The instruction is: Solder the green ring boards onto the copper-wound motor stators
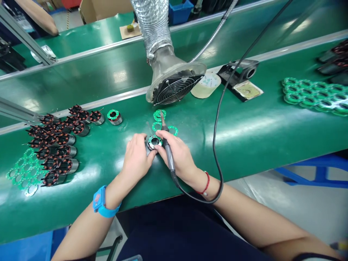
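A motor stator topped with a ring-shaped green circuit board (pixel 154 141) stands on the green bench between my hands. My left hand (pixel 137 156) has its fingers and thumb closed against the stator's left side. In my right hand (pixel 178 154) lies a soldering iron (pixel 169 154), its tip pointing away from me over the loose boards. The right fingers and thumb also touch the stator's right side. Just beyond it lie loose green circuit board rings (pixel 159 115), partly covered by the iron.
Several copper-wound stators (pixel 58 139) stand at the left beside a green board panel (pixel 25 170). One board-topped stator (pixel 114 116) stands apart. A fume extractor hood (pixel 176 85) hangs overhead. Behind are a tape roll (pixel 207 85) and an iron stand (pixel 240 78). More board panels (pixel 315 95) lie right.
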A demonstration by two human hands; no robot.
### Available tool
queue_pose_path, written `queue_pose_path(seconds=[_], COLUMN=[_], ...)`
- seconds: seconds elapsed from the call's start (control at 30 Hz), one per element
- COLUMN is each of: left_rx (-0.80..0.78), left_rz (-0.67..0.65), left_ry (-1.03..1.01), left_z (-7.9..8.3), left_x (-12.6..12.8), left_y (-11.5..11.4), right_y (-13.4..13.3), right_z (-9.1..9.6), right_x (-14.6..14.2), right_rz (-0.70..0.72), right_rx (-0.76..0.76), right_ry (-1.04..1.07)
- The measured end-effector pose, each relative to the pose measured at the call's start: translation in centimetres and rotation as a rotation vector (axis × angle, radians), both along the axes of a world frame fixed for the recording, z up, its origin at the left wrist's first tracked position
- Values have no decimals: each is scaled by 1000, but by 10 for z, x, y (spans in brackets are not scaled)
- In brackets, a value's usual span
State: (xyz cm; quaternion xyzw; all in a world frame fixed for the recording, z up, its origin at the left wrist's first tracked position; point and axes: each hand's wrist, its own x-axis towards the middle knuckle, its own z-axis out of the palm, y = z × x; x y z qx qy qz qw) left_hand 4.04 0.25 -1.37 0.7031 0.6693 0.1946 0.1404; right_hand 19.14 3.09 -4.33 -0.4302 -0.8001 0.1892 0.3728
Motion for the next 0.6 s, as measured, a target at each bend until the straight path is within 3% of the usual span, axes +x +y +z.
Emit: queue_pose_path(seconds=[0.17,0.6], left_rx=[31,104], left_rz=[61,-41], left_ry=[15,-134], left_z=[-2,-7], left_x=[6,4], left_y=[-4,-1], right_y=[-2,3], right_z=[0,-3], right_x=[-2,2], right_rz=[-13,45], right_rx=[-4,-131], right_ry=[22,187])
